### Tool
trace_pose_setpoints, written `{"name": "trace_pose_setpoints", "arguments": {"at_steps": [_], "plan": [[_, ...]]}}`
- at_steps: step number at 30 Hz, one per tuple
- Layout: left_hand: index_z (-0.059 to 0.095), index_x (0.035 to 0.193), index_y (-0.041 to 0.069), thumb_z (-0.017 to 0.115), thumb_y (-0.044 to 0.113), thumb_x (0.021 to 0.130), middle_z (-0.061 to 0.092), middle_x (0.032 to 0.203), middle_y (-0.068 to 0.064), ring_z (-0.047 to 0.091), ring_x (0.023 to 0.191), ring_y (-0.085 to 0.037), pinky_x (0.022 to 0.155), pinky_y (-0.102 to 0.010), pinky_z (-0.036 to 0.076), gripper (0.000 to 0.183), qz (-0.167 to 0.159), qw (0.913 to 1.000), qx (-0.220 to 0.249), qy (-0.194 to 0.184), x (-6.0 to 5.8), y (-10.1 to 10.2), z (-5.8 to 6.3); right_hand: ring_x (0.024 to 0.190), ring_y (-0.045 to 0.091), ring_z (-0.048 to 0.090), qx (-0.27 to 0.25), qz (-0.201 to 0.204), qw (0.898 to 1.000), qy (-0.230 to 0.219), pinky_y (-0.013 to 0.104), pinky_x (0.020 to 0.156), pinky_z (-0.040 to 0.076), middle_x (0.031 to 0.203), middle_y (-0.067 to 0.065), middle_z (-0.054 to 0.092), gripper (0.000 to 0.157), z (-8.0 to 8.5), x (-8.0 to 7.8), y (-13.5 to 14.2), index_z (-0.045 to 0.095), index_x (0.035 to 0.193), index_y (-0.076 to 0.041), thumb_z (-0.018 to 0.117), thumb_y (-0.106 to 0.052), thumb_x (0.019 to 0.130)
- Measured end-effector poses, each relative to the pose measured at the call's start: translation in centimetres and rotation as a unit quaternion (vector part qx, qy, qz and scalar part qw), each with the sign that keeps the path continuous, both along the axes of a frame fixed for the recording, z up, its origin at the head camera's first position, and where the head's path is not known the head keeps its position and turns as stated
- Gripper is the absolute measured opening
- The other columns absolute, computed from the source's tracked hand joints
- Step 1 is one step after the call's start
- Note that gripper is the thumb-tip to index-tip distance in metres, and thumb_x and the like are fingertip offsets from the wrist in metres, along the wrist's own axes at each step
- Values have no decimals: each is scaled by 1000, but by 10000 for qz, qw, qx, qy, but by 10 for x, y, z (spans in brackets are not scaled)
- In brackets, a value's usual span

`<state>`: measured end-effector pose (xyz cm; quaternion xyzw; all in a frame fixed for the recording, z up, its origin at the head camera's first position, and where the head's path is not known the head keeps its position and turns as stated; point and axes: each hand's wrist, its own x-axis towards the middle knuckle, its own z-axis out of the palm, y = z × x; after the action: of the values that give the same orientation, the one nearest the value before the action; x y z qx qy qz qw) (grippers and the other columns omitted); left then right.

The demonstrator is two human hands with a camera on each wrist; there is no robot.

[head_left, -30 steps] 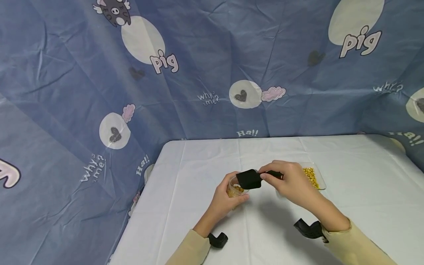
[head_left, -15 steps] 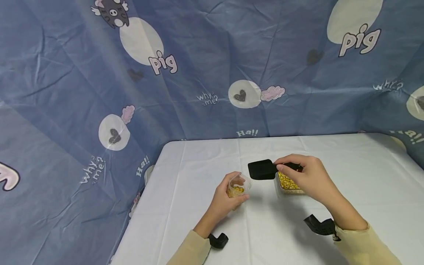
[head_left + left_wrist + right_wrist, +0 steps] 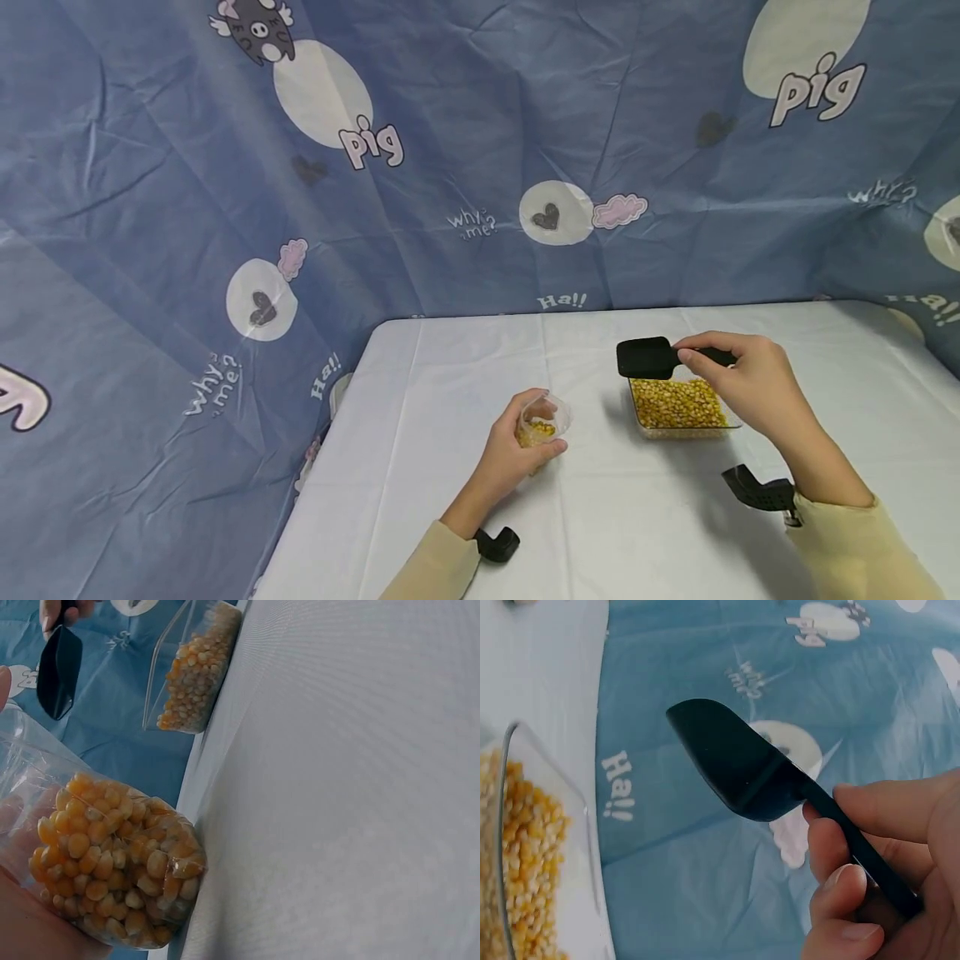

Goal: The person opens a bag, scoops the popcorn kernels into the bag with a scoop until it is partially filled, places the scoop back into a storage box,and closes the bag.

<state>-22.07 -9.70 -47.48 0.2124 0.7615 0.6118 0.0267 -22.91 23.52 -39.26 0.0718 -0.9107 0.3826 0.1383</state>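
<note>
A clear plastic cup (image 3: pixel 545 414) stands on the table with my left hand (image 3: pixel 512 446) curled round its side. Corn kernels (image 3: pixel 120 862) fill its lower part in the left wrist view. Between thumb and fingers, my right hand (image 3: pixel 757 382) grips a small black scoop (image 3: pixel 647 358) by its handle. The scoop's blade (image 3: pixel 731 757) looks bare in the right wrist view. It hangs above the back left edge of a clear rectangular container (image 3: pixel 686 432) of yellow corn kernels (image 3: pixel 675 402), apart from the kernels. My right hand hides the container's back right corner.
A white cloth (image 3: pixel 465 358) covers the table. Behind it hangs a blue printed curtain (image 3: pixel 450 150), which also runs along the left side. Black wrist mounts (image 3: pixel 759 490) stick out from both sleeves.
My right hand has carried the scoop from above the cup rightward to above the container, bringing the container into fuller view. My left hand stays on the cup.
</note>
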Motion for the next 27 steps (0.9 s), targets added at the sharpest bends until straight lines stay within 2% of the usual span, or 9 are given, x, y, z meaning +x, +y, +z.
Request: {"name": "trace_pose_setpoints", "arguments": {"at_steps": [3,7,9,14,19,22,24,26,27], "plan": [[46,145,9,81,11,86,61,129,-19,55,122,-37,103,-54,40,69,-42,10000,17,2,0,1,0,60,16,46,-8,-166,9998,-130,32,52,34,109,11,73,25,-3,-2,11,77,113,-22,66,-39,99],[46,145,12,81,11,86,61,129,-20,54,123,-37,104,-55,39,68,-71,10000,13,17,0,1,0,80,22,58,128,-373,9990,-227,32,58,40,112,14,72,30,-7,-3,25,76,115,-20,64,-42,99],[46,145,12,81,11,86,61,129,-20,55,123,-36,104,-54,40,68,-58,10000,-8,43,0,1,1,81,24,59,256,-447,9985,-205,33,58,41,111,15,72,31,-9,-2,32,77,115,-19,63,-42,99],[46,146,8,82,12,86,61,129,-19,55,122,-35,103,-51,41,70,-43,9999,-52,85,0,1,2,69,21,57,602,-439,9972,-67,33,54,39,103,15,74,27,-12,-1,47,77,112,-17,64,-37,100],[46,146,14,82,12,86,61,130,-19,55,124,-32,104,-49,40,69,-56,10000,-53,52,-2,0,0,57,19,49,856,-364,9956,-142,33,51,36,87,8,73,26,-14,2,55,77,110,-15,64,-35,100],[46,146,18,81,12,87,61,130,-18,54,124,-31,105,-49,40,69,-88,9999,-13,55,-3,0,-2,53,16,45,1079,-273,9937,-92,32,50,33,71,1,68,25,-14,2,56,77,108,-14,65,-34,100],[46,146,17,80,11,87,61,130,-19,54,125,-31,106,-51,39,68,-107,9999,14,65,-3,0,-3,47,13,38,1268,-174,9918,-8,31,47,31,59,-3,59,24,-15,2,56,77,107,-12,66,-31,99],[46,146,16,80,11,87,61,130,-19,54,124,-32,106,-53,39,68,-108,9999,29,81,-2,0,-3,43,11,32,1473,-50,9890,112,30,46,28,55,-7,54,22,-16,1,56,77,106,-10,67,-28,99],[46,146,16,80,11,87,61,130,-19,54,124,-33,106,-55,39,68,-113,9999,35,93,-2,0,-3,42,11,31,1567,16,9875,173,30,45,28,57,-6,56,21,-17,0,55,77,105,-9,68,-26,98]]}}
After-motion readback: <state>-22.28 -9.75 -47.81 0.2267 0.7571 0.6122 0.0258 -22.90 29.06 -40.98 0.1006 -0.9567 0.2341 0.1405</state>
